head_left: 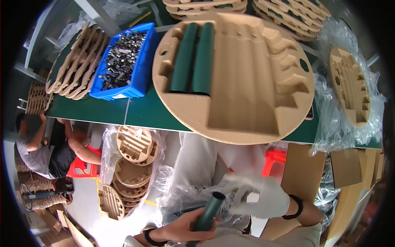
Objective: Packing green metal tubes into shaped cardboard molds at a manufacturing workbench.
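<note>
handling green tube [209,210], seemingly | left fingers [200,235] gripping it | right fingers [252,183] just beside, blurred, can't tell | next likely needs steady hold

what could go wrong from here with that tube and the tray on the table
The green tube in the left hand is held off the table, so it could drop if the grip slips. The near rim of the round tray seems to reach past the table edge; a knock might shift it and the two tubes inside.
</note>
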The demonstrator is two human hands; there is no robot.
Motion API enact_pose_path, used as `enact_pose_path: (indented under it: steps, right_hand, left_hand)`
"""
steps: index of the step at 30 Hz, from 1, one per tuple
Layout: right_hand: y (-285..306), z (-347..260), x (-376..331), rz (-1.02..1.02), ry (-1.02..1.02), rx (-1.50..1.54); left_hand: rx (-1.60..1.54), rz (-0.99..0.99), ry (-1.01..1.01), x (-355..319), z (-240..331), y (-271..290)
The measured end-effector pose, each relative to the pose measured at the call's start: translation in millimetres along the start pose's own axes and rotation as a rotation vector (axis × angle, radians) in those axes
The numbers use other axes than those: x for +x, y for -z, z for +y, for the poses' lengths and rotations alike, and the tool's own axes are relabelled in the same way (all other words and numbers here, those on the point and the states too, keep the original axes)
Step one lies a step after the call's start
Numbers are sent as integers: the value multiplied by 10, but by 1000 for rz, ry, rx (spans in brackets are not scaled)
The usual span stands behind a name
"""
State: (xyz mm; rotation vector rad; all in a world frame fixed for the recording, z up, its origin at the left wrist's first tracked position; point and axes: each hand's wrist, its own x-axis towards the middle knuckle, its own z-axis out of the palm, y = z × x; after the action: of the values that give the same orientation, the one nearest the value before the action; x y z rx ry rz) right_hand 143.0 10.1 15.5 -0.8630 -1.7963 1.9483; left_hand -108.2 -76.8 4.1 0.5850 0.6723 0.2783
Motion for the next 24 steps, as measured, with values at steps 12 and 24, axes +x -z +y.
enact_pose_path:
  steps: [12,24]
  right_hand:
    - [-513,104,194,-99,-60,-181]
    - [-616,-314,491,109,525,-1207]
  left_hand:
    - [-42,448,-572,-74,20,129]
    - [189,712,-429,-38,32,-9]
